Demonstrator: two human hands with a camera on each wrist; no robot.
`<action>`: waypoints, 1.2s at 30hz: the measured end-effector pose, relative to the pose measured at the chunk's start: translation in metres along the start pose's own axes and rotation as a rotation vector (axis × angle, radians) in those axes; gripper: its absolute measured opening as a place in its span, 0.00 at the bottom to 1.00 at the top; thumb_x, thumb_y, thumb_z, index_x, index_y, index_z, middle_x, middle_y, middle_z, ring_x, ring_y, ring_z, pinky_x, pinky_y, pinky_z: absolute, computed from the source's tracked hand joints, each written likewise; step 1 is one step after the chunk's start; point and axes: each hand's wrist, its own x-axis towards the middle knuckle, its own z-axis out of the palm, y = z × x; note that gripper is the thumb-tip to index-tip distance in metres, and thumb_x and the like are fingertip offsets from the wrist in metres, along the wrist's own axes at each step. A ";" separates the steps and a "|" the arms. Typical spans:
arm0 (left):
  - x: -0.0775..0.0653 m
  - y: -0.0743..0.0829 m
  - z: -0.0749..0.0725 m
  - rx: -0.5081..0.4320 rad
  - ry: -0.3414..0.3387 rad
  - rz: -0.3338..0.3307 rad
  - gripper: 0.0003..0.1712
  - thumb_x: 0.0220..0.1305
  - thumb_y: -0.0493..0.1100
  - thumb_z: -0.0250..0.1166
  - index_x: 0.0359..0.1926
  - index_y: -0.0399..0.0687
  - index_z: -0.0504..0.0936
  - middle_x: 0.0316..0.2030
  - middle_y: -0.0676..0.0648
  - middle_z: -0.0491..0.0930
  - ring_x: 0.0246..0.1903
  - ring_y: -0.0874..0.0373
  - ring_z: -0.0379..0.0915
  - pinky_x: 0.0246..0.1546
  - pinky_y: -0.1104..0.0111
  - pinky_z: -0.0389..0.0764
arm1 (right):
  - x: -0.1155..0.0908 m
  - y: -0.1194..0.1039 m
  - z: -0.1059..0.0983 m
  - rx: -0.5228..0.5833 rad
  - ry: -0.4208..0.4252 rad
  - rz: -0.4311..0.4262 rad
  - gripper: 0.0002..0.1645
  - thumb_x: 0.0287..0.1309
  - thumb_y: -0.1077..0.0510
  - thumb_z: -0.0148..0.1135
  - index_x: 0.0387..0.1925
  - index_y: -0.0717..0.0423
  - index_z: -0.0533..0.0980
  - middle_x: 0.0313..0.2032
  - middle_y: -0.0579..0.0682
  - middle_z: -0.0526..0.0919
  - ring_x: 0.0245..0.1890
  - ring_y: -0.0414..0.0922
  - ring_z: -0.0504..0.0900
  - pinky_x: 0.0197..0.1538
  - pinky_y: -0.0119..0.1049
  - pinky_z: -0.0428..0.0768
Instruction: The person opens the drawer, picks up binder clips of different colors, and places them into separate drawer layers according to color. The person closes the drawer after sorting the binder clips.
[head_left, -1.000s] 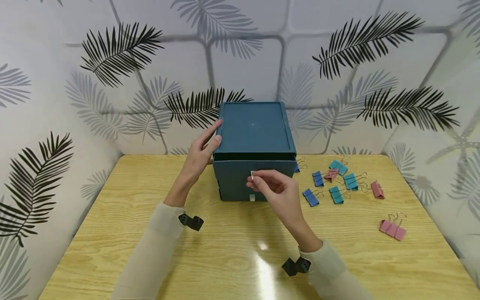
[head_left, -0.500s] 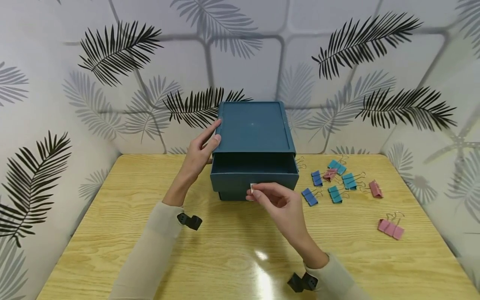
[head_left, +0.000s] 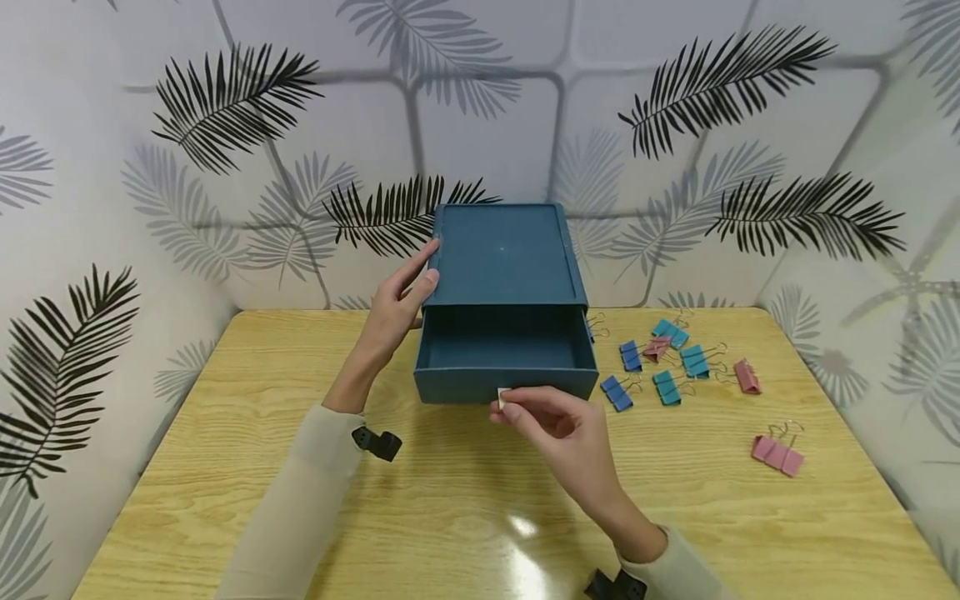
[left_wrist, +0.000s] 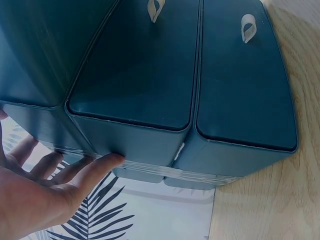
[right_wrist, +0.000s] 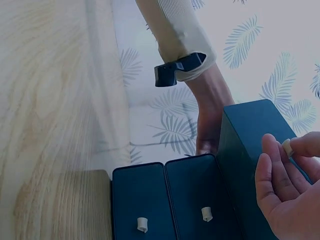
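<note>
A dark blue drawer cabinet (head_left: 502,254) stands at the back of the table, with its top drawer (head_left: 453,386) pulled well out and the drawer's inner floor showing. My right hand (head_left: 566,442) pinches the small white pull tab (right_wrist: 287,147) on that drawer's front between thumb and fingers. Against the cabinet's left side rests my left hand (head_left: 392,317), thumb and fingers extended along it, as the left wrist view (left_wrist: 45,192) also shows. Two lower drawers (left_wrist: 245,85) are closed, each with a pale loop tab (left_wrist: 248,28).
Right of the cabinet lie several binder clips: blue (head_left: 617,393), teal (head_left: 667,388) and pink (head_left: 777,455). One more blue clip is partly hidden behind the cabinet's right side. A leaf-patterned wall covering (head_left: 487,142) stands behind the wooden table (head_left: 247,467).
The top drawer has slid out toward me, from a narrow gap to a wide opening. My right hand has moved nearer with the pull tab; the left hand has stayed on the cabinet.
</note>
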 end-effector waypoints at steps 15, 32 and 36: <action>-0.010 0.033 0.006 0.007 -0.003 -0.030 0.32 0.80 0.46 0.51 0.81 0.51 0.59 0.80 0.47 0.54 0.74 0.40 0.56 0.54 0.33 0.75 | -0.009 -0.002 0.001 0.001 -0.009 -0.001 0.10 0.67 0.70 0.64 0.47 0.64 0.85 0.41 0.58 0.90 0.41 0.53 0.90 0.47 0.46 0.86; 0.000 -0.001 -0.001 0.014 0.008 -0.004 0.29 0.80 0.52 0.51 0.79 0.70 0.63 0.78 0.59 0.56 0.74 0.50 0.59 0.46 0.41 0.79 | -0.016 -0.007 -0.007 -0.100 -0.053 -0.003 0.16 0.68 0.69 0.63 0.55 0.59 0.83 0.45 0.58 0.89 0.44 0.50 0.89 0.49 0.42 0.85; -0.001 -0.001 -0.001 0.020 0.009 -0.001 0.29 0.80 0.54 0.52 0.78 0.71 0.63 0.78 0.59 0.56 0.73 0.49 0.60 0.47 0.40 0.79 | -0.021 -0.010 -0.015 -0.132 -0.051 -0.021 0.17 0.67 0.71 0.63 0.55 0.61 0.82 0.46 0.56 0.88 0.44 0.50 0.89 0.49 0.41 0.85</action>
